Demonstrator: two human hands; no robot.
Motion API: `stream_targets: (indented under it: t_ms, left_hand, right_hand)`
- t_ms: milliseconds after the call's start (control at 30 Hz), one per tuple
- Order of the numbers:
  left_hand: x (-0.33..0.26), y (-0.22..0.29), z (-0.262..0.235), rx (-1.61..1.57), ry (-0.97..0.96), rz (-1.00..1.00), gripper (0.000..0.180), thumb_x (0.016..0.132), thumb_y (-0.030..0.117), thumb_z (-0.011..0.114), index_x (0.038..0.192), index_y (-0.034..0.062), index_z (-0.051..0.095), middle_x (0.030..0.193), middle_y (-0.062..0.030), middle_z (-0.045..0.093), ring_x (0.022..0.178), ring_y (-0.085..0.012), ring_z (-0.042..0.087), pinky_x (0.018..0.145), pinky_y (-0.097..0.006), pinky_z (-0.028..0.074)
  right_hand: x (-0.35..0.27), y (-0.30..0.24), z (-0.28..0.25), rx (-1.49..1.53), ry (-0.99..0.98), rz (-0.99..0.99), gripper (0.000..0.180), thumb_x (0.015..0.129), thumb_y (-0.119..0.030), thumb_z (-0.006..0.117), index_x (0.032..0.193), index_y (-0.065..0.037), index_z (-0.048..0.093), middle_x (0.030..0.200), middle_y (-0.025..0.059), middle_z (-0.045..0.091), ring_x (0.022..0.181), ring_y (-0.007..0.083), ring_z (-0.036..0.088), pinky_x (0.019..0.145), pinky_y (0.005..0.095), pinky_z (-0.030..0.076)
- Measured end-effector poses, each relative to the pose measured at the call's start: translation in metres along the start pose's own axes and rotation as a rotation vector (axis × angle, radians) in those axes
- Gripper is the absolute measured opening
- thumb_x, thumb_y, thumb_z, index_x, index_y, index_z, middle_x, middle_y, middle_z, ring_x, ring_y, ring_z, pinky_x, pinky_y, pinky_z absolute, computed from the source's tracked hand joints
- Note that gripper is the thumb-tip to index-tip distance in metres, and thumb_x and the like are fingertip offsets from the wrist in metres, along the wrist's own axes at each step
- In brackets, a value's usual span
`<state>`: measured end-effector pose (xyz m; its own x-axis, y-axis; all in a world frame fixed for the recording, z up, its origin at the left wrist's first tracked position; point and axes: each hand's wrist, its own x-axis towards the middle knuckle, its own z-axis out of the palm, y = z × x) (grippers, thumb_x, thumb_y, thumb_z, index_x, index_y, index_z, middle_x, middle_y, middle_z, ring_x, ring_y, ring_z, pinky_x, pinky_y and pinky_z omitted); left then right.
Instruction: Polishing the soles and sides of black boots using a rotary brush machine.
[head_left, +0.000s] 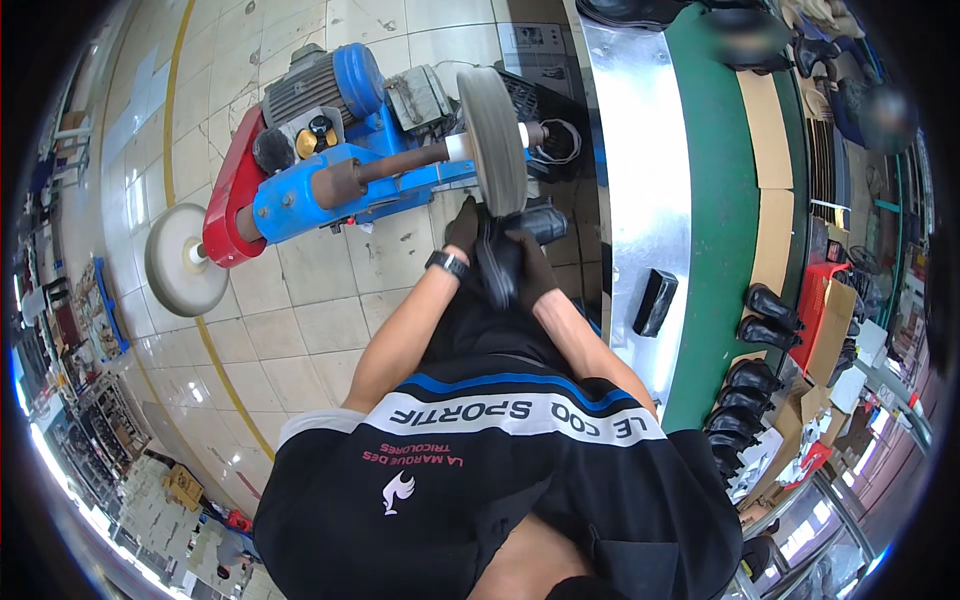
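Note:
A black leather shoe (497, 268) is held between my two dark-gloved hands, just below the grey buffing wheel (490, 145). My left hand (463, 228), with a black watch on its wrist, grips the shoe's left side. Round its right side closes my right hand (532, 262). The upper end of the shoe meets the lower rim of the wheel; whether they touch I cannot tell. Another black leather piece (545, 222) shows just right of the wheel's bottom; I cannot tell whether it belongs to the same shoe.
The wheel sits on a blue machine (300, 208) with a motor (325, 88), red belt guard (232, 190) and second, pale wheel (185, 260). To my right runs a metal ledge (640, 200) with a black block (655, 302), then a green conveyor belt (715, 200). Black boots (745, 400) line its far side.

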<state>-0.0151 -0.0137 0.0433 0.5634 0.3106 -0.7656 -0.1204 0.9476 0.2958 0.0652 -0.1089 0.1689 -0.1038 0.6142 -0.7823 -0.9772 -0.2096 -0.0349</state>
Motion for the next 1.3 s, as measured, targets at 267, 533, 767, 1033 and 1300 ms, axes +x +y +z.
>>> stream_targets:
  t_ms: [267,533,767,1033,1300]
  left_hand:
    - [0.054,-0.010,-0.066,0.943,0.180,0.494,0.029,0.090,0.023,0.035,0.101,-0.0007,0.048,0.099,-0.0268,0.057,0.088,-0.0366,0.058,0.076,-0.043,0.047]
    - [0.025,-0.001,-0.030,0.136,0.032,0.143,0.047,0.095,0.035,0.024,0.107,-0.0030,0.048,0.098,-0.0136,0.059,0.084,-0.0225,0.057,0.077,-0.032,0.044]
    - [-0.081,-0.003,-0.008,0.977,0.532,0.344,0.048,0.094,0.036,0.025,0.098,-0.0037,0.053,0.094,-0.0207,0.060,0.086,-0.0290,0.057,0.076,-0.038,0.043]
    - [-0.106,-0.011,0.034,1.169,0.537,0.825,0.023,0.084,0.003,0.040,0.105,-0.0033,0.045,0.102,-0.0260,0.050,0.096,-0.0388,0.048,0.083,-0.042,0.040]
    - [-0.124,-0.004,0.078,0.533,0.615,0.707,0.033,0.087,0.025,0.043,0.101,-0.0055,0.046,0.097,-0.0192,0.051,0.092,-0.0298,0.049,0.082,-0.035,0.037]
  right_hand:
    - [0.016,0.011,0.007,-0.092,0.032,0.040,0.024,0.073,-0.024,0.061,0.089,-0.006,0.057,0.079,0.0059,0.060,0.071,0.0203,0.059,0.067,0.0337,0.050]
    - [0.022,0.003,0.001,-0.149,0.122,-0.085,0.029,0.076,-0.028,0.058,0.094,-0.005,0.058,0.082,0.0061,0.062,0.069,0.0182,0.061,0.066,0.0294,0.051]
    - [-0.033,0.027,0.027,-0.527,0.206,-0.101,0.031,0.074,-0.029,0.061,0.094,-0.006,0.056,0.081,0.0027,0.056,0.074,0.0121,0.053,0.070,0.0260,0.043]
    - [-0.074,0.019,0.011,-0.692,0.235,-0.232,0.060,0.072,-0.027,0.065,0.119,0.002,0.040,0.102,0.0134,0.054,0.096,0.0207,0.051,0.085,0.0287,0.040]
    - [-0.115,-0.007,0.058,-1.930,0.358,-0.168,0.098,0.064,-0.026,0.072,0.137,-0.001,0.012,0.112,0.0249,0.052,0.108,0.0249,0.050,0.092,0.0321,0.037]
